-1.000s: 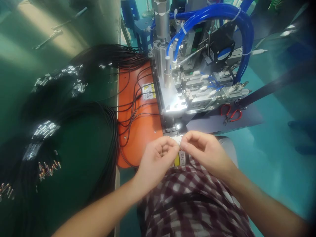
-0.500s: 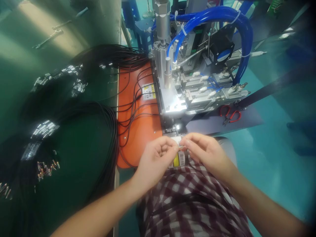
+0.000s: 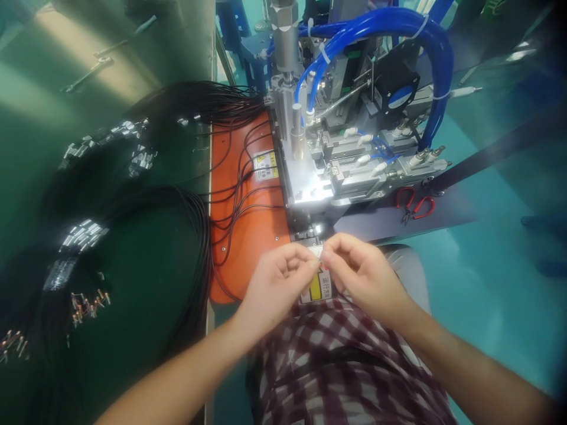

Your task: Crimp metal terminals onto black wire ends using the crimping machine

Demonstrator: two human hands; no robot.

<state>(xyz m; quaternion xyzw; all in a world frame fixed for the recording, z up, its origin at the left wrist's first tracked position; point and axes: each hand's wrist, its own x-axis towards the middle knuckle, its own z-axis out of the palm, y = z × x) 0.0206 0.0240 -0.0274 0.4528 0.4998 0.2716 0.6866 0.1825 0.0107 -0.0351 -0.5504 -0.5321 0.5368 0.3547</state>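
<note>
My left hand (image 3: pixel 277 283) and my right hand (image 3: pixel 361 274) meet fingertip to fingertip just in front of the machine (image 3: pixel 336 159). Both are pinched on a small part between them, too small to name. Below the fingers shows a yellow and white label (image 3: pixel 319 288) on the machine's front edge. The hands hover over my lap in a checked shirt (image 3: pixel 336 360).
An orange panel (image 3: pixel 248 230) with thin black wires lies left of the machine. Bundles of black cables (image 3: pixel 110 195) with metal ends cover the green table on the left. Blue air hoses (image 3: pixel 390 35) arch over the machine. Red-handled pliers (image 3: pixel 414 206) lie to the right.
Both hands stay pinched together and have shifted slightly up and left. Otherwise only the camera has moved a little.
</note>
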